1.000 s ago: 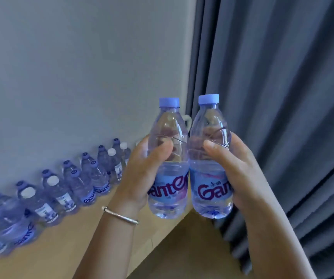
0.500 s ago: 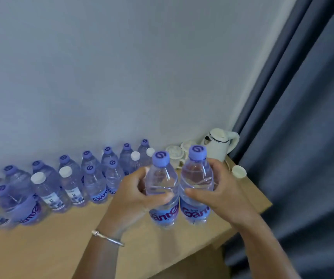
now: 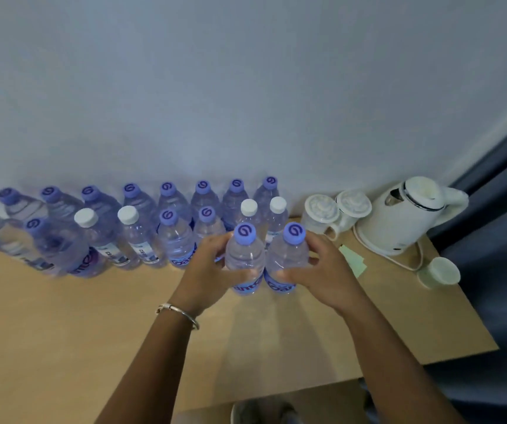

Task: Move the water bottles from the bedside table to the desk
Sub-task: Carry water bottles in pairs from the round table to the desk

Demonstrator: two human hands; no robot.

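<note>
Two clear water bottles with purple caps stand side by side, upright, over the wooden desk (image 3: 62, 347). My left hand (image 3: 208, 272) grips the left bottle (image 3: 244, 255) round its body. My right hand (image 3: 327, 275) grips the right bottle (image 3: 289, 252). Whether their bases touch the desk top is hidden by my fingers. Just behind them, several more bottles (image 3: 142, 221) with purple or white caps stand in two rows along the wall.
Two white lidded cups (image 3: 338, 212) and a white electric kettle (image 3: 405, 215) stand at the desk's back right, with a small white cup (image 3: 439, 272) and a pale note (image 3: 353, 261) near the right edge. A dark curtain (image 3: 506, 209) hangs on the right.
Both hands have carried the two bottles from beside the curtain in over the desk and lowered them in front of the rows. The view has tilted down onto the desk top.
</note>
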